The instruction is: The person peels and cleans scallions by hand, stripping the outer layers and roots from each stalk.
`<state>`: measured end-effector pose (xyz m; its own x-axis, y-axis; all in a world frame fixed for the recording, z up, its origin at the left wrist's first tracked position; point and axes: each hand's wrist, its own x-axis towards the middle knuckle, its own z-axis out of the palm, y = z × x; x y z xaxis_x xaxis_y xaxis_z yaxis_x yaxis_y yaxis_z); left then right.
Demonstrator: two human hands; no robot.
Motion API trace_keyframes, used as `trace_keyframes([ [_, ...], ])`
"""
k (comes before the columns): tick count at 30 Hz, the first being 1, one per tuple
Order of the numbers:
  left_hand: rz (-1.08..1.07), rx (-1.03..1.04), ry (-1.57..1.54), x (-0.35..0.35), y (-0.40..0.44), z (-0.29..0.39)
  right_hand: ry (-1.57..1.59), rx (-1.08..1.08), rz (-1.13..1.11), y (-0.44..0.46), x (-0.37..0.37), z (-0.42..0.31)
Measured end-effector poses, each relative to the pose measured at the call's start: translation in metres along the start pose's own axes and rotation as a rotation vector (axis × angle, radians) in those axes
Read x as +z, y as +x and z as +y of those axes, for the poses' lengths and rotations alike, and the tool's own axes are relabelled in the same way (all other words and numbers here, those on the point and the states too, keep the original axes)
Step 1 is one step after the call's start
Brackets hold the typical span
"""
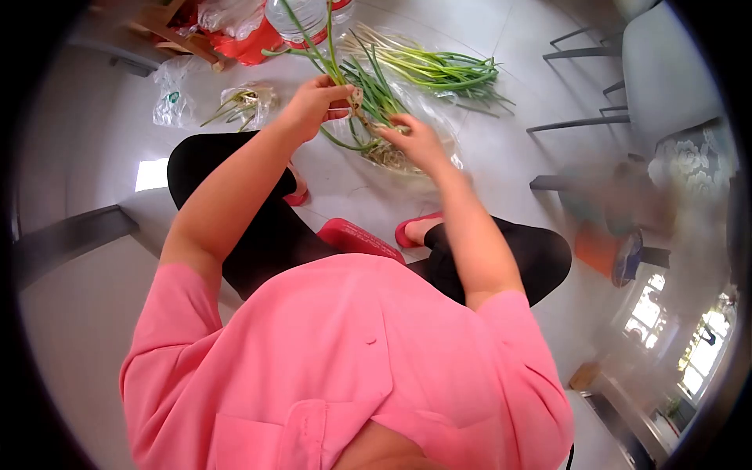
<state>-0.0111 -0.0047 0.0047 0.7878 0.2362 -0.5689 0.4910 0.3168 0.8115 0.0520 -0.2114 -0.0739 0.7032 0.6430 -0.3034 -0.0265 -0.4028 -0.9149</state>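
Observation:
My left hand (315, 107) is closed around a green onion (332, 56), whose long leaves point up and away from me. At the lower end of that onion my right hand (417, 143) is closed in a pinch near the roots; its fingertips partly hide what they grip. Below and behind both hands, more green onions (374, 88) with tangled roots lie on a clear plastic sheet (448, 131). Farther off, a bundle of green onions (446, 72) with pale stems is spread on the floor.
Onion scraps (244, 103) lie on plastic at left, beside a crumpled clear bag (174, 95). A red bag (254, 45) and a large water bottle (301, 17) stand at the back. A chair (670, 70) is at right, an orange bucket (595, 248) nearer me.

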Motion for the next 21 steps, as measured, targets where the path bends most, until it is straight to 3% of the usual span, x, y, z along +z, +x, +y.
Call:
trace_keyframes([
  [4,-0.003,0.047,-0.086,0.023,0.016,-0.022,0.035,-0.171,0.142,0.034,0.032,-0.009],
  [7,0.007,0.114,-0.103,0.022,0.018,-0.023,0.195,-0.048,0.04,0.036,0.031,-0.017],
  [10,0.071,0.125,-0.058,0.022,0.019,-0.027,0.294,-0.098,0.119,0.032,0.03,0.004],
  [11,0.083,0.131,-0.048,0.021,0.02,-0.027,0.198,-0.167,0.137,0.034,0.029,0.017],
  [17,0.055,0.179,-0.054,0.023,0.023,-0.036,-0.016,-0.07,0.167,0.009,0.014,0.005],
  [21,0.003,0.295,-0.062,0.027,0.01,-0.025,0.02,-0.114,0.169,0.01,0.013,0.004],
])
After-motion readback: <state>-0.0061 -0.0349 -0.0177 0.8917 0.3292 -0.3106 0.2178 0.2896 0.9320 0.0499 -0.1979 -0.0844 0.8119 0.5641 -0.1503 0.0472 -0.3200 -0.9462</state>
